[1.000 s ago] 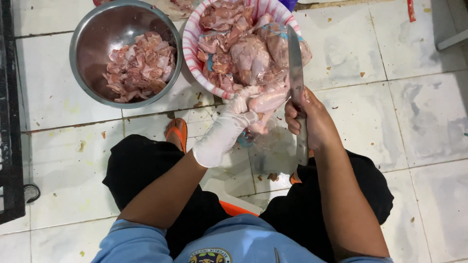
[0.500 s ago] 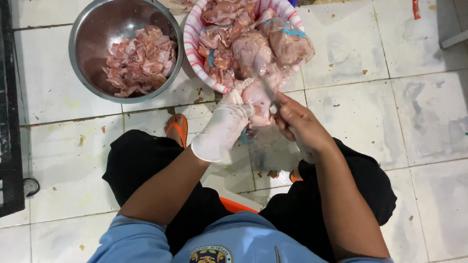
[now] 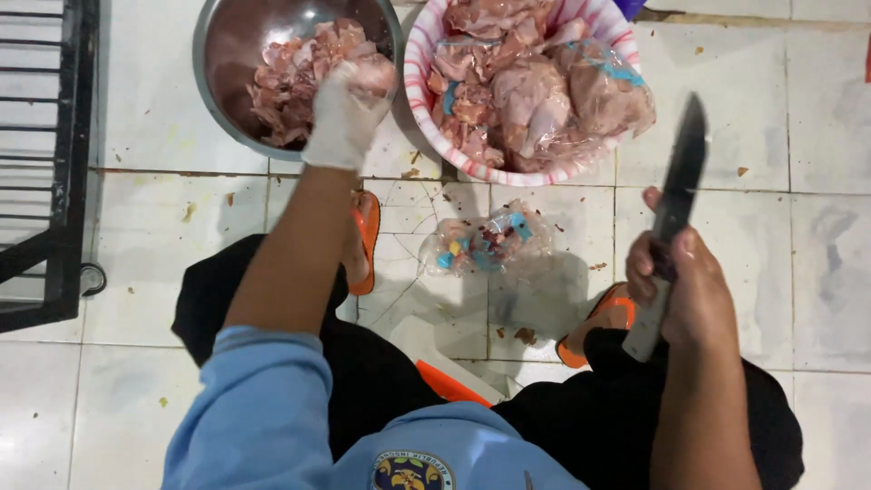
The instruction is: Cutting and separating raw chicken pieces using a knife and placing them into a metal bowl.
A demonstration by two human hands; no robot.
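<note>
A: The left hand (image 3: 345,113) wears a whitish glove and it is closed around a piece of raw chicken (image 3: 370,73), over the near rim of the steel bowl (image 3: 218,54). The bowl already holds a heap of cut chicken pieces (image 3: 295,86).

B: And the right hand (image 3: 680,290)?

A: It is bare, the fingers are wrapped tight around the handle of a big knife (image 3: 676,204). The dark blade points away from the body, over the tiled floor (image 3: 771,136), well apart from the meat.

B: What do you think can go wrong here?

A: In my opinion, the wet glove can lose the piece, so it falls on the dirty tiles beside the bowl and not inside it. The bare hand looks also wet, so the handle can slip. The blade is near the right orange sandal (image 3: 599,327), and the foot in the left one (image 3: 365,240) is also not protected.

B: And the striped pink and white basket (image 3: 426,100)?

A: It is very full with whole chicken parts (image 3: 535,91), some are in thin plastic. One can roll over the rim. A crumpled plastic bag (image 3: 485,240) lies on the floor between the knees, just below the basket; I think it is slippery if the person steps on it
</note>
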